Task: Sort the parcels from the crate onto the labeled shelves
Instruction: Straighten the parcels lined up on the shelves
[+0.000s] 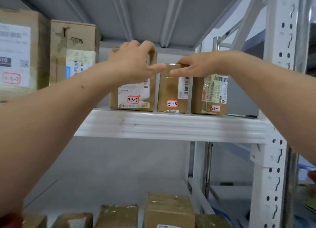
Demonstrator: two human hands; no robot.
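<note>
Since the 3-3-10 parcel [169,92] stands upright in the row at the centre of my view, set between the 3-3-9 parcel [133,97] at its 9 o'clock and the 3-3-11 parcel [198,97] at its 3 o'clock, I judge the step in hand to be seating it square in its slot on the shelf [171,127]. To do that well I want to press it straight back with even force from the top, keep its red-ringed label [172,103] facing out in line with the neighbours' labels, and steady the neighbour so the row does not skew; the base sits close to the shelf's front lip, so a forward tilt is what I guard against. The right hand [196,66] comes in from 3 o'clock and grips the parcel's top: its thumb lies along the upper front face and the fingers [183,63] reach over the top edge, their tips hidden, so I cannot tell how deep they curl. The left hand [133,61], at the parcel's 10 o'clock, holds the top of the 3-3-9 parcel with fingers curled over its upper edge, thumb stretched wide toward 3 o'clock, its tip at the 3-3-10 parcel's upper left corner. Farther out, tall boxes [73,44] fill the shelf at 9 o'clock, a perforated upright post [278,39] stands at 3 o'clock, and lower parcels [168,209] lie at 6 o'clock.
</note>
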